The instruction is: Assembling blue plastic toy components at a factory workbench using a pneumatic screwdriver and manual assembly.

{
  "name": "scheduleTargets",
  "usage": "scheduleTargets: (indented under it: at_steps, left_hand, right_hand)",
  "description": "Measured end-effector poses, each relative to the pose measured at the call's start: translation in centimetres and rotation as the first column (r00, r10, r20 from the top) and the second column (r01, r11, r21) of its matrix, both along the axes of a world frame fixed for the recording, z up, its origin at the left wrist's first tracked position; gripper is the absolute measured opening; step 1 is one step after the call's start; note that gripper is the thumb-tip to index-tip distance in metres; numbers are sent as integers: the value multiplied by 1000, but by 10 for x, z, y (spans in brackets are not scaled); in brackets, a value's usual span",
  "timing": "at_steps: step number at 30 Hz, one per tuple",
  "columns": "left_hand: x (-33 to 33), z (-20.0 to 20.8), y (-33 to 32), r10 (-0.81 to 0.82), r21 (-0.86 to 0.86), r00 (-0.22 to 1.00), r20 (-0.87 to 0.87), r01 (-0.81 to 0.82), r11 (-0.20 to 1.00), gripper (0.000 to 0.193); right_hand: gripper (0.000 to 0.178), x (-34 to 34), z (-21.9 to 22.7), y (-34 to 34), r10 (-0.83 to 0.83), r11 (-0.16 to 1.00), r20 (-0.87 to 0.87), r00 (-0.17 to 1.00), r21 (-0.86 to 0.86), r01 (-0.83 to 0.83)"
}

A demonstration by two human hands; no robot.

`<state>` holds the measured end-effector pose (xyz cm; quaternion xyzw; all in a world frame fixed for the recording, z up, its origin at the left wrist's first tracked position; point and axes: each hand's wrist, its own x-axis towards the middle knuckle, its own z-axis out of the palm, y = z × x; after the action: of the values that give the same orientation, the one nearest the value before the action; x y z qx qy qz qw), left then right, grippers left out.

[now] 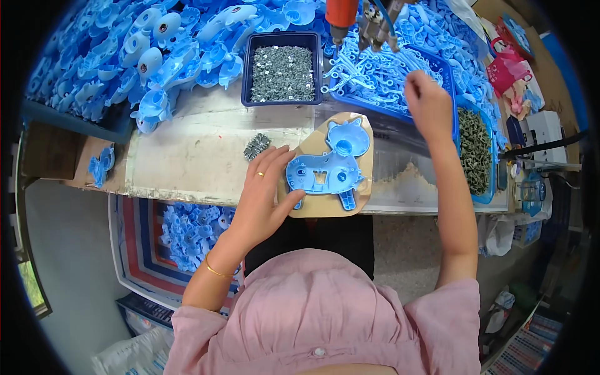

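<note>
A light-blue plastic animal-shaped shell half (pixel 319 172) lies hollow side up on a brown board (pixel 322 209) at the table's front edge. My left hand (pixel 265 187) rests at the board's left side, fingers stretched out and thumb against the shell's lower left leg. Just beyond its fingertips sits a small heap of metal screws (pixel 257 147). Over the right side of a blue basket (pixel 400 112) full of thin light-blue plastic arms with ringed ends (pixel 369 78), my right hand (pixel 430 103) has its fingers curled together. Whatever they hold, if anything, is hidden.
A dark-blue tray of screws (pixel 282 72) stands behind the board. Blue shell parts (pixel 169 47) are piled at the far left. An orange power screwdriver (pixel 341 19) hangs above the basket. At right is a bin of dark greenish small parts (pixel 475 150).
</note>
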<state>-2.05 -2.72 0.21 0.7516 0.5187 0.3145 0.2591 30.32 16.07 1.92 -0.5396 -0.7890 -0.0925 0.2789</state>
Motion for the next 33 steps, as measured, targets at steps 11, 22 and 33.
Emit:
scheduleTargets:
  at_steps: [11, 22, 33]
  left_hand:
    - [20, 15, 8, -8, 96, 999, 53, 3, 995, 42]
    - [86, 27, 22, 133, -279, 708, 694, 94, 956, 31]
    - [65, 29, 28, 249, -410, 644, 723, 111, 905, 30]
  right_hand:
    - [24, 64, 11, -41, -396, 773, -804, 443, -553, -313]
    - [14, -43, 10, -155, -371, 654, -910, 185, -397, -644]
    - [16, 152, 7, -138, -497, 849, -109, 861, -266, 456]
